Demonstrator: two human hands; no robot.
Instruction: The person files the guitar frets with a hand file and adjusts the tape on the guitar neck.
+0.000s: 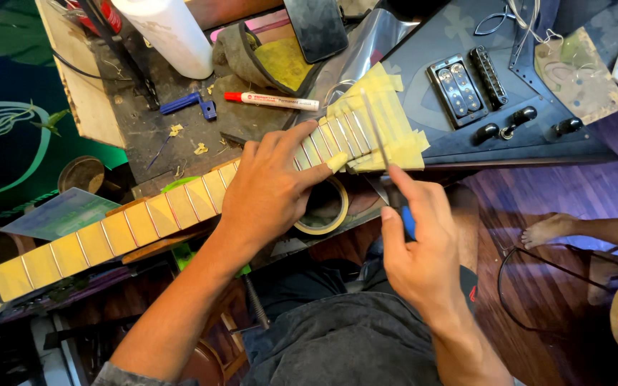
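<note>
A black electric guitar body point(466, 121) lies across a cluttered bench, its neck point(109, 236) running down to the left with yellow masking tape between the frets. My left hand point(273, 186) presses flat on the neck's upper frets, fingers spread toward the taped end point(388, 121). My right hand point(416, 243) grips a thin metal tool with a blue handle point(408, 221); its blade reaches up onto the taped frets.
A roll of masking tape point(327, 207) lies under the neck. A red-capped marker point(273, 101), a white bottle point(169, 32), a blue tool point(187, 104) and a dark phone point(316, 28) sit on the bench. Another person's bare foot point(548, 229) rests on the wooden floor at right.
</note>
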